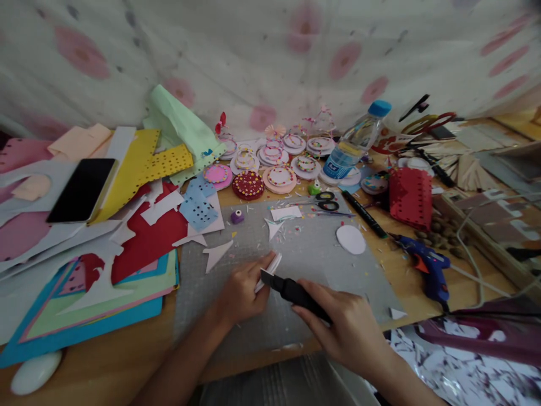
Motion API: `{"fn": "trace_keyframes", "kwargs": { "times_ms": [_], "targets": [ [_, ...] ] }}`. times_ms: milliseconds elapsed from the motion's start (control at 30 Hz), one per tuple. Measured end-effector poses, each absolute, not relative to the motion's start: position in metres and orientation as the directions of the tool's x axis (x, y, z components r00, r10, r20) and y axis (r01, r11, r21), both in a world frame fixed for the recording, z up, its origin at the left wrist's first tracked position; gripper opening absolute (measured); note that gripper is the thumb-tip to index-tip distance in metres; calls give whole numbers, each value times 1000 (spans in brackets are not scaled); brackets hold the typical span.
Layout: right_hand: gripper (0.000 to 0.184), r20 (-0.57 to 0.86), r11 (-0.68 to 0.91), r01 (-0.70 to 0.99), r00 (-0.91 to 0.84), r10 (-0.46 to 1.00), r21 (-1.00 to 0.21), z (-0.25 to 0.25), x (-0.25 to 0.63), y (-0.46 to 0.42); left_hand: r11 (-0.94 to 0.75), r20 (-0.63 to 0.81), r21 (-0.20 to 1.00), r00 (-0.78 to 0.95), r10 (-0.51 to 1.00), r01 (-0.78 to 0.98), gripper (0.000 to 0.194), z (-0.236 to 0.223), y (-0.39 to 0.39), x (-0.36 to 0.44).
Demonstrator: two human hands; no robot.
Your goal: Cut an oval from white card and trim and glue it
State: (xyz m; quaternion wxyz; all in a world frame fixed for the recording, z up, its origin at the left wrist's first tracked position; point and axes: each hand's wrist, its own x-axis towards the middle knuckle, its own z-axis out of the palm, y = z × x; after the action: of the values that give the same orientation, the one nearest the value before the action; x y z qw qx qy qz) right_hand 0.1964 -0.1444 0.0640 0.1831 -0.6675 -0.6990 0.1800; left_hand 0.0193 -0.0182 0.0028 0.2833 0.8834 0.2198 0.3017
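My left hand (245, 285) is closed around a small stack of white foam or card pieces (274, 263), held edge-up above the grey cutting mat (203, 316). In my right hand (349, 321) is a black utility knife (302, 296), gripped by its handle. Its blade lies against the near side of the white stack, close to my left fingers. A white disc (351, 239) lies on the mat to the right. Beyond my hands are scissors (327, 203), a purple craft punch (237, 216) and white scraps (217, 256).
Decorated round pieces (281, 177) line the back beside a water bottle (350, 144). Coloured sheets (139, 237) and a phone (82, 190) crowd the left. A black marker (363, 213), blue glue gun (429, 268) and red perforated piece (411, 197) lie right.
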Motion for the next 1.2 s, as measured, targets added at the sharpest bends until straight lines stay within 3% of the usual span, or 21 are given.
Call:
{"fn": "trace_keyframes", "kwargs": {
  "times_ms": [100,267,333,467,667,867,1067,1200],
  "targets": [
    [33,59,18,884,11,998,-467,55,203,-143,-748,420,627,715,559,216,50,3,-18,20],
    [38,85,-271,903,315,945,-333,31,227,-144,-754,435,616,699,567,228,47,6,-20,20],
    [37,46,-257,885,297,954,-389,31,229,-146,-751,425,618,706,567,232,47,7,-20,20],
    [33,7,-74,828,93,996,-555,49,212,-147,-739,395,629,721,570,241,48,7,-19,19],
    [30,0,-5,816,6,1000,-578,59,201,-141,-769,423,604,734,531,208,47,7,-17,18],
    [39,-26,-320,832,347,938,-453,26,229,-145,-752,420,621,717,557,220,51,7,-19,18],
    [36,-103,-250,613,265,959,-749,30,216,-138,-722,414,673,728,547,160,52,9,-19,17],
    [32,-67,-193,433,288,955,-881,35,205,-120,-688,382,725,839,387,-13,55,16,-18,23]
  ]
}}
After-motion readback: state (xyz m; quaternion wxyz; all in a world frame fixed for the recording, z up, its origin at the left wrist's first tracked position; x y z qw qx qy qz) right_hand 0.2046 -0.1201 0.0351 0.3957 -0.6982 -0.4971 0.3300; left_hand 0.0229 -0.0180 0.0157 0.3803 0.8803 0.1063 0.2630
